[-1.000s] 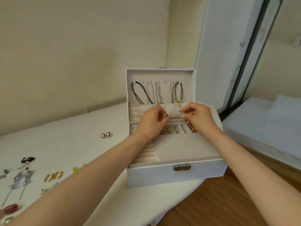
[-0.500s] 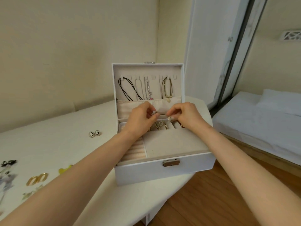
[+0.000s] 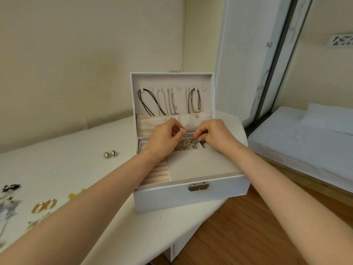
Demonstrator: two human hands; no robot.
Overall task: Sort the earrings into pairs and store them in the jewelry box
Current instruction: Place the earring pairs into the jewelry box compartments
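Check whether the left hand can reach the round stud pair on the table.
Probably yes. The round stud pair lies in the open on the table, left of the jewelry box, with nothing between it and the left hand.

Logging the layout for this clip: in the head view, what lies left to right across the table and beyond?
black earrings → gold oval hoops → yellow piece → pair of round studs → white jewelry box → bed
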